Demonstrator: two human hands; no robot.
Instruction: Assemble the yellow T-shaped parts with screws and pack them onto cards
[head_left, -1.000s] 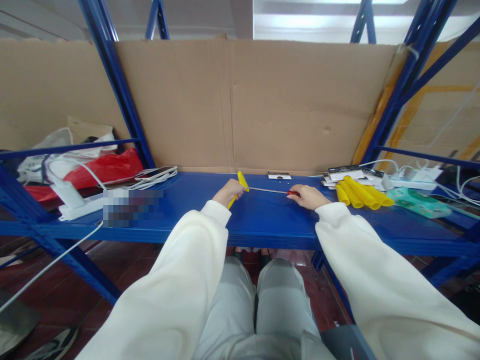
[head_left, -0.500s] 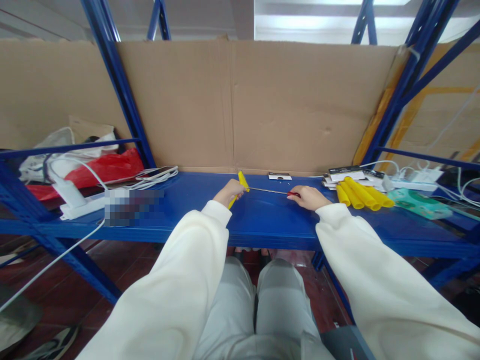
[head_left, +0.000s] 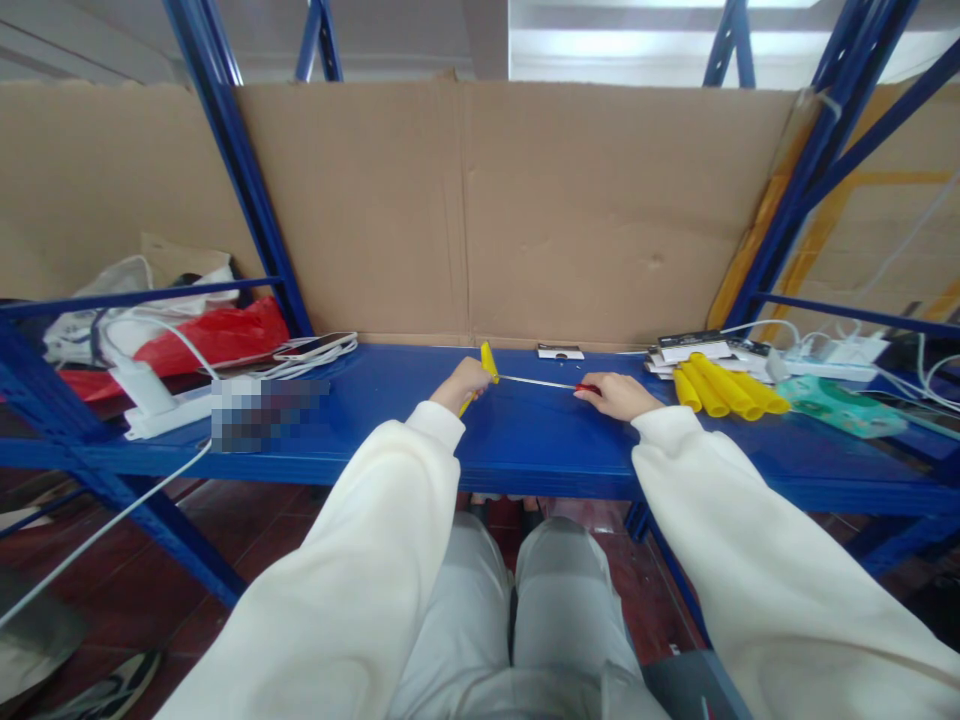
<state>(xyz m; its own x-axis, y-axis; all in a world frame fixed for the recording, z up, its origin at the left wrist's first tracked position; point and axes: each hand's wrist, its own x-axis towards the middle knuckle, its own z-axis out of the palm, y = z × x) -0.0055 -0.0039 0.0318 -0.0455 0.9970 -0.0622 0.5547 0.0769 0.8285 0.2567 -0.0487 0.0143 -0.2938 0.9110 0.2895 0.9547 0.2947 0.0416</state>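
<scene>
My left hand (head_left: pixel 471 378) is closed around a long yellow plastic piece (head_left: pixel 488 360), whose upper end sticks out above the fingers and whose lower end shows below them. What kind of piece it is, I cannot make out. My right hand (head_left: pixel 611 394) grips the red handle of a screwdriver (head_left: pixel 541 382). Its thin metal shaft runs level to the left, and the tip meets the yellow piece beside my left fingers. Both hands are just above the blue shelf top. My fingers hide the middle of the yellow piece and most of the handle.
Several yellow tubes (head_left: pixel 720 388) lie at the right, beside a green packet (head_left: pixel 840 405) and stacked small boxes (head_left: pixel 694 348). A small black-and-white box (head_left: pixel 560 352) sits at the back. A white power strip (head_left: pixel 169 408) and cables are at the left. Cardboard (head_left: pixel 465 210) walls the rear.
Both hands keep nearly the same place and grip. The screwdriver shaft catches the light a little differently, and the view has shifted very slightly.
</scene>
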